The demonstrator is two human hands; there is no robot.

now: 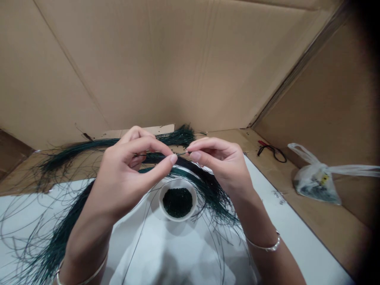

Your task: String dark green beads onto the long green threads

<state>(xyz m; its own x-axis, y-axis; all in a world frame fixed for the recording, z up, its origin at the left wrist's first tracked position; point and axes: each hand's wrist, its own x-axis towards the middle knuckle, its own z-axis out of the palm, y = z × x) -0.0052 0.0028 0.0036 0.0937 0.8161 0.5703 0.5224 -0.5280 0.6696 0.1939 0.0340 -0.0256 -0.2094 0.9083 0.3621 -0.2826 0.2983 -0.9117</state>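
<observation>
My left hand (127, 174) pinches a thin dark strand (179, 153) between thumb and forefinger, its other fingers curled. At the strand's other end, my right hand (218, 160) has thumb and forefinger closed on it; a small dark bit shows at those fingertips, too small to name. Below both hands stands a small white bowl (162, 211) filled with tiny dark green pieces, perhaps beads. Behind and around the hands lie bundles of long dark green strands (213, 198), partly covered by my fingers and wrists.
A white board (276, 206) lies under the bowl. Cardboard walls (166, 63) rise behind and at the right. A tied clear plastic bag (317, 184) with dark contents sits at the right, near a black cord with a red part (271, 150). Another strand bundle (80, 148) lies along the back.
</observation>
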